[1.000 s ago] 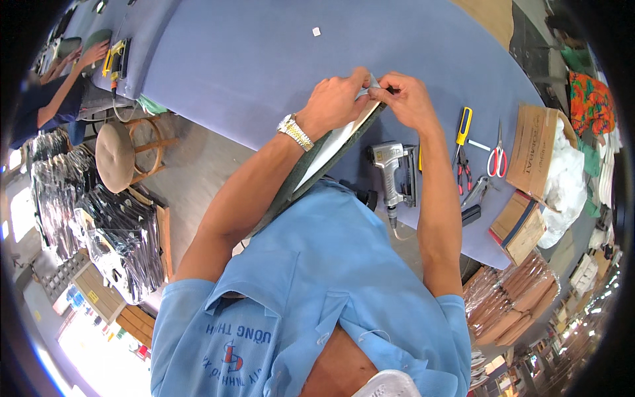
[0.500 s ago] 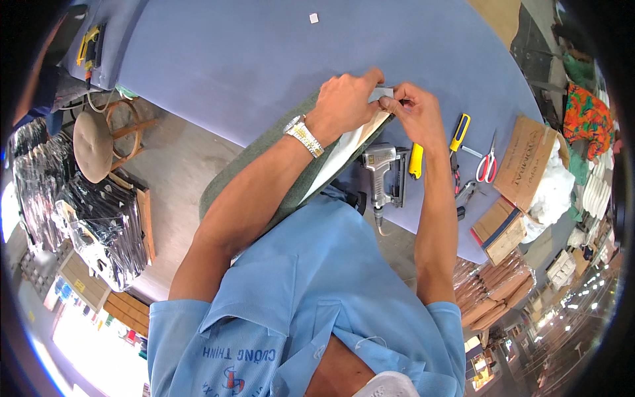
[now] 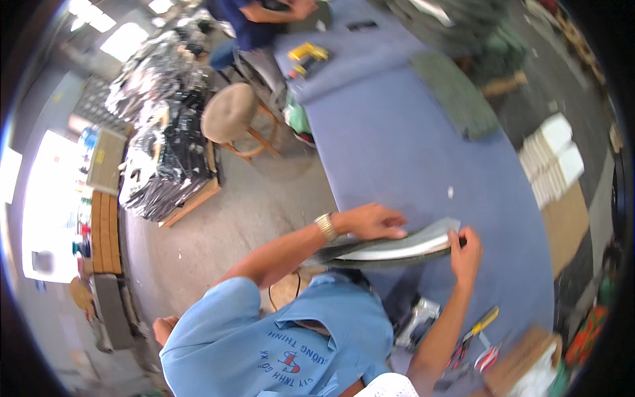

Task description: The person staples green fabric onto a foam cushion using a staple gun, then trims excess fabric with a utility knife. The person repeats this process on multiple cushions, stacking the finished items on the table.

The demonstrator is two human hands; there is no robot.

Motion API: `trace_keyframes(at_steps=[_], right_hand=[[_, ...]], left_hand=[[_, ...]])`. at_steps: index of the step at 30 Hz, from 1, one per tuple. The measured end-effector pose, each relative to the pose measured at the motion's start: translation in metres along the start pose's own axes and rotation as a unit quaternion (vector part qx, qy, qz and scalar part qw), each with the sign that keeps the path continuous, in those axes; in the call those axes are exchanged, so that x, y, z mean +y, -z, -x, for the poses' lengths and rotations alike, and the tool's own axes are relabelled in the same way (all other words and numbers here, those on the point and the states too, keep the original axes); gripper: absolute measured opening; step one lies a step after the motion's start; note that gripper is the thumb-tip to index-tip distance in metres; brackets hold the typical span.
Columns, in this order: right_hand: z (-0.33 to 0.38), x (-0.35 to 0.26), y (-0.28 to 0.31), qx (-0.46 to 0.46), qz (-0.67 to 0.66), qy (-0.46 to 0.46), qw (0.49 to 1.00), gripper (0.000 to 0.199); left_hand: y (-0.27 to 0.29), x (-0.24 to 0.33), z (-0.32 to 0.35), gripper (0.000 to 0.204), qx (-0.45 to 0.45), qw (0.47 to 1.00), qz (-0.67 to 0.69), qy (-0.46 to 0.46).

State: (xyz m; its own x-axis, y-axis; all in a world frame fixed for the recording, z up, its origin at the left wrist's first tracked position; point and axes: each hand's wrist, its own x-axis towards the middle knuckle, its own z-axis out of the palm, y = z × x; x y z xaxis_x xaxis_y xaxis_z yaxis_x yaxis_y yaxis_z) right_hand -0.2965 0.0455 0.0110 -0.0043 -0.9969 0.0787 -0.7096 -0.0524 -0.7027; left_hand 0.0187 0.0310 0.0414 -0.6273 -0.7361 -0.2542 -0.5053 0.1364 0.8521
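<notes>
A long, curved padded panel (image 3: 423,257) in dark green fabric lies across the near side of the table, its underside up, with a white strip and a grey cloth edge showing. My right hand (image 3: 467,251) pinches the panel's right end between thumb and fingers. Over the panel's far edge, my left hand (image 3: 372,221), with a gold watch at the wrist, is spread with thumb and fingers apart. A silver staple gun (image 3: 420,317) lies near my right forearm, slightly blurred. Beside it are a yellow-handled screwdriver (image 3: 486,321) and red-handled scissors (image 3: 487,358).
A cardboard box (image 3: 519,364) stands at the lower right. Farther off on the blue table (image 3: 370,145) are a green padded piece (image 3: 460,96) and a yellow tool (image 3: 308,58). A co-worker (image 3: 254,30) stands beyond a round stool (image 3: 230,112). Wrapped stacks (image 3: 165,159) fill the left.
My view has swung left, bringing the co-worker into sight. The panel now lies more level across. My left hand has moved away from its end and opened; my right hand still grips that end.
</notes>
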Motion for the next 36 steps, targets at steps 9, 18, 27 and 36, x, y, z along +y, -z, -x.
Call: trace_keyframes(at_steps=[9,18,27,36], right_hand=[[-0.019,0.004,-0.039,0.075,-0.12,-0.011,0.99,0.038],[0.028,0.053,0.036,0.245,-0.172,-0.073,0.951,0.033],[0.085,0.059,0.088,0.135,0.16,-0.111,0.972,0.047],[0.001,-0.12,-0.032,-0.143,0.085,0.265,0.95,0.046]], left_hand=[[-0.034,-0.098,0.17,0.064,0.501,0.762,0.381,0.151],[-0.039,-0.061,0.065,0.078,0.6,0.657,0.451,0.073],[-0.066,-0.078,-0.039,0.066,0.456,0.725,0.515,0.031],[-0.065,-0.083,-0.038,0.062,0.469,0.716,0.516,0.034]])
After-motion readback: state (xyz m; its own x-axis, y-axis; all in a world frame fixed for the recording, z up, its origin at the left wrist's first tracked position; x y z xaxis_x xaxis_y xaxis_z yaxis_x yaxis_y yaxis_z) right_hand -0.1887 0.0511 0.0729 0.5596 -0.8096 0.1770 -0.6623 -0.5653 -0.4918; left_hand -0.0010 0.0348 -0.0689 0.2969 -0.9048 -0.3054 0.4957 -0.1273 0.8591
